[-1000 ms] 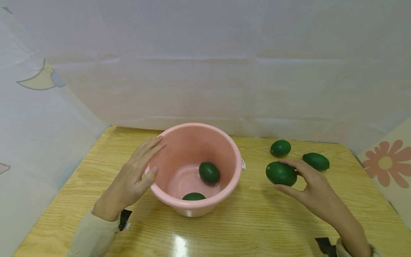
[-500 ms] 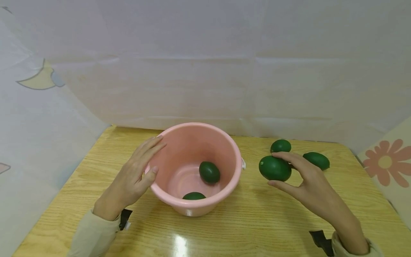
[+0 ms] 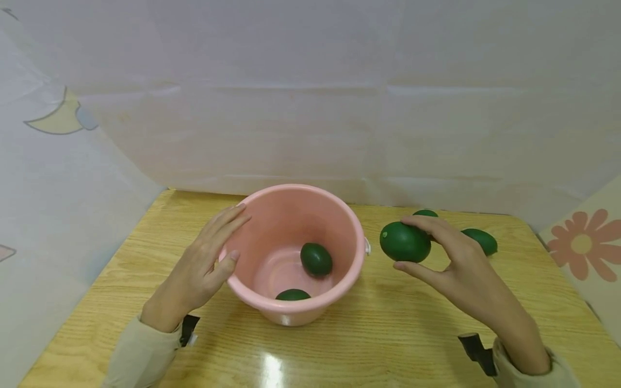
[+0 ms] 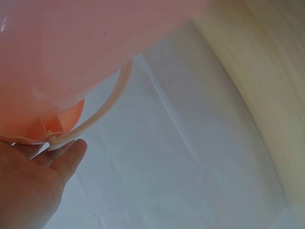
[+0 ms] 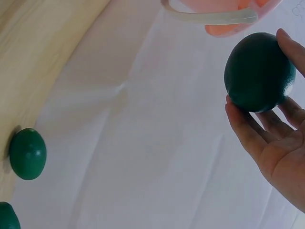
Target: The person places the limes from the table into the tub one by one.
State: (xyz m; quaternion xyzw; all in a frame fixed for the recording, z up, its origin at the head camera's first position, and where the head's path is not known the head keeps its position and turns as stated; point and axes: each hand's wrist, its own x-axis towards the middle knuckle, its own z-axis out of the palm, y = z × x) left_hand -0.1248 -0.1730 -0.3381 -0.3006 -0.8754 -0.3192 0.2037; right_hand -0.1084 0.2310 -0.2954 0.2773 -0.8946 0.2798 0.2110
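A pink bucket stands upright on the table, with two dark green lemon-shaped fruits inside. One fruit lies at the right of its floor; the other is partly hidden by the near rim. My left hand rests on the bucket's left rim with fairly straight fingers, beside the white handle in the left wrist view. To the right of the bucket, my right hand holds a similar green fruit above the table, between thumb and fingers. The right wrist view shows this held fruit below the bucket's rim.
Two more green fruits lie at the table's back right: one mostly hidden behind the right hand, the other partly covered by it. A pale printed sheet hangs behind the wooden table.
My right hand has carried its green fruit leftward and upward, closer to the bucket. The left hand and the bucket have stayed in place.
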